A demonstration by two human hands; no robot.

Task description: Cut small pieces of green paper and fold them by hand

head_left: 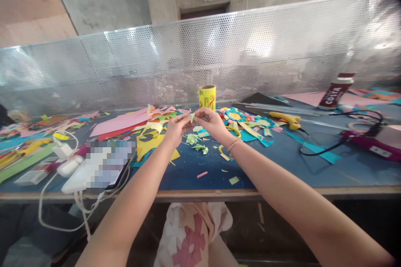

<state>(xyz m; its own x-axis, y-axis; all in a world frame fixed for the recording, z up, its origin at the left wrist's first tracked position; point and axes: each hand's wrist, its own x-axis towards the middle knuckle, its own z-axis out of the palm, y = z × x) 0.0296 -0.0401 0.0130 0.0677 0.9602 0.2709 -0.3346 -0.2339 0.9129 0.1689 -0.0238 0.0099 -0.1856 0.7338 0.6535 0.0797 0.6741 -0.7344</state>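
Note:
Between the fingertips of both hands is a small piece of light green paper, held up over the table. My left hand pinches it from the left. From the right, my right hand meets it with closed fingers; a bracelet circles that wrist. Below the hands lie several light green paper scraps. A yellow paper sheet with cut-outs rests beside my left hand. Just behind the hands stands a yellow cardboard tube. Paper flowers lie to the right of my right hand.
At left are a phone, a white power bank and looping cables. A yellow glue gun, a purple power strip and a tilted Costa bottle are at right. A perforated metal screen runs behind the table.

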